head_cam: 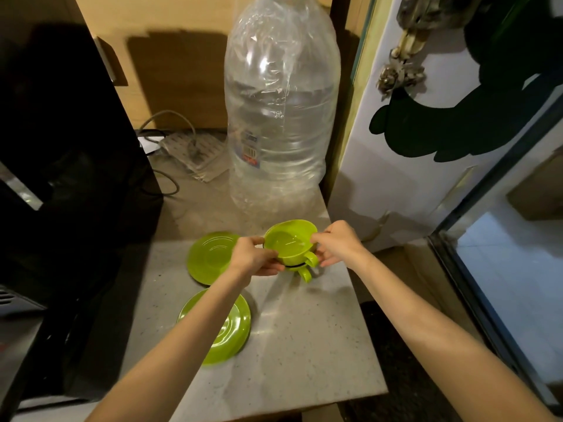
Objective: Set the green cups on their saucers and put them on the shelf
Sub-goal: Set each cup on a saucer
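Observation:
Two green cups are nested one in the other. The upper cup (289, 240) tilts toward me, and only the rim and handle of the lower cup (303, 273) show beneath it. My left hand (254, 257) grips the stack from the left and below. My right hand (336, 243) pinches the upper cup's right rim. One green saucer (208, 257) lies on the speckled counter (304, 345) just left of the cups. A second green saucer (227, 325) lies nearer to me, partly hidden by my left forearm.
A large clear water bottle (281, 111) stands behind the cups. A black appliance (61, 147) fills the left side. A power strip with cables (189, 150) lies at the back. A white fridge side (426, 147) rises on the right, past the counter's edge.

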